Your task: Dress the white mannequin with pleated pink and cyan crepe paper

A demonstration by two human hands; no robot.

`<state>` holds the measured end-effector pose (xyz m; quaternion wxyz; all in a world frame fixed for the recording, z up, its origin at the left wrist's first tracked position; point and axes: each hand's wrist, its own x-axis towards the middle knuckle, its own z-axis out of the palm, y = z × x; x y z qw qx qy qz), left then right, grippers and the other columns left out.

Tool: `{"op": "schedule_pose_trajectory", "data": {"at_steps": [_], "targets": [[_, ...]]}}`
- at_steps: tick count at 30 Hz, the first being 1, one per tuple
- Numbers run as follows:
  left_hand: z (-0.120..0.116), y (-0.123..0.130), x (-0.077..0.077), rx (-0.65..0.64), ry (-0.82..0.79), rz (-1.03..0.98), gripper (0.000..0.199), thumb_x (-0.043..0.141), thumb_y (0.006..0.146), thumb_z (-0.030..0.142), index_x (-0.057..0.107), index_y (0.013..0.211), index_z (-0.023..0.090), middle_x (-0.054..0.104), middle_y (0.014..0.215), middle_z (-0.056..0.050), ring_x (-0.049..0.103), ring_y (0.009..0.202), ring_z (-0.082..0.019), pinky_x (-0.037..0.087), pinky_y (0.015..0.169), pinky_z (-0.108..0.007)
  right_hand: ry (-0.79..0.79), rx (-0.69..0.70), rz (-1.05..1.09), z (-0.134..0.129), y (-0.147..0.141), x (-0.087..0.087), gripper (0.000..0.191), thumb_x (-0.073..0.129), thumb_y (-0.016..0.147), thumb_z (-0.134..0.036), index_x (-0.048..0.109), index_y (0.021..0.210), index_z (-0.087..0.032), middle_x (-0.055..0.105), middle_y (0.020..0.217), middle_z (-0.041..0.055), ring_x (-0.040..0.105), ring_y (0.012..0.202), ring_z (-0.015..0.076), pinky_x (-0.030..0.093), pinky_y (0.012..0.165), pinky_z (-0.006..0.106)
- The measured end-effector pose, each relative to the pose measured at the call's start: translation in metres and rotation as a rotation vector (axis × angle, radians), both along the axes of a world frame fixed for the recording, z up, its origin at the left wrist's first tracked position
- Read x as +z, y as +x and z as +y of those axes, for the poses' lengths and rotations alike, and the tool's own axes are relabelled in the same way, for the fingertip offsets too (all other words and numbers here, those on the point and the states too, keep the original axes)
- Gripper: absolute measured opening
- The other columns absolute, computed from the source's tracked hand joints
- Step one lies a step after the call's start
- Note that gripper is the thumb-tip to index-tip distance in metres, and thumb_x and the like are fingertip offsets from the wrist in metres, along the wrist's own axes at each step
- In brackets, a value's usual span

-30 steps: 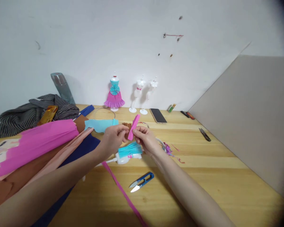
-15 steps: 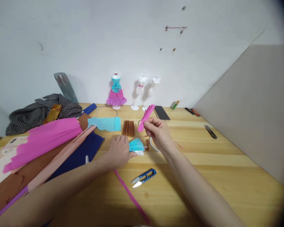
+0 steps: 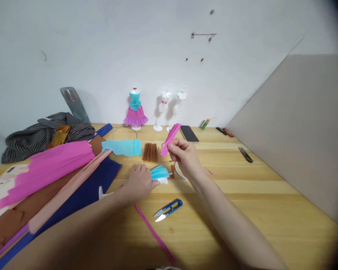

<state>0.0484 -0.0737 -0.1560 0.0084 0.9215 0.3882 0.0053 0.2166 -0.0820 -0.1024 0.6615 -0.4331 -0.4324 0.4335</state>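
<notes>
My left hand (image 3: 141,182) is closed around a small white dress-form mannequin (image 3: 163,180) lying on its side on the table. Light-blue pleated crepe paper (image 3: 160,172) covers its upper part, and its white stand end (image 3: 100,193) shows beyond my left forearm. Most of the form is hidden by the hand. Between thumb and fingers, my right hand (image 3: 183,153) pinches a folded pink crepe paper strip (image 3: 170,139), raised above the table and apart from the mannequin. Blue-handled thread snips (image 3: 168,210) lie in front of both hands, beside a long narrow pink strip (image 3: 154,234).
A brown pleated piece (image 3: 150,152) and a light-blue paper sheet (image 3: 122,147) lie behind my left hand. Coloured crepe sheets (image 3: 53,161) pile up at left. Along the wall stand a dressed mannequin (image 3: 135,108) and two bare white ones. A phone (image 3: 189,134) and black snips (image 3: 245,154) lie right.
The whole scene has shifted slightly left as my view turned. Both hands keep their holds, and slightly more of the white stand shows by my left forearm.
</notes>
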Motion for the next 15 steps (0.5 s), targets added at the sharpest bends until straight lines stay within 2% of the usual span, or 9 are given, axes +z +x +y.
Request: {"op": "schedule_pose_trajectory", "data": {"at_steps": [9, 15], "targets": [[-0.008, 0.002, -0.002, 0.054, -0.026, -0.026, 0.048, 0.057, 0.082, 0.051, 0.059, 0.1, 0.006, 0.059, 0.102, -0.018, 0.051, 0.098, -0.033, 0.042, 0.082, -0.043, 0.01, 0.003, 0.015, 0.0, 0.0, -0.001, 0.022, 0.076, 0.063, -0.031, 0.06, 0.06, -0.016, 0.049, 0.042, -0.0059, 0.034, 0.036, 0.0039, 0.02, 0.038, 0.018], [-0.014, 0.007, 0.006, 0.064, -0.091, -0.01, 0.038, 0.061, 0.082, 0.04, 0.058, 0.1, 0.007, 0.06, 0.103, -0.018, 0.052, 0.1, -0.033, 0.043, 0.081, -0.041, 0.028, -0.003, 0.009, -0.001, 0.0, 0.0, 0.021, 0.075, 0.065, -0.031, 0.06, 0.061, -0.016, 0.049, 0.043, -0.0062, 0.034, 0.036, 0.0037, 0.019, 0.037, 0.018]]}}
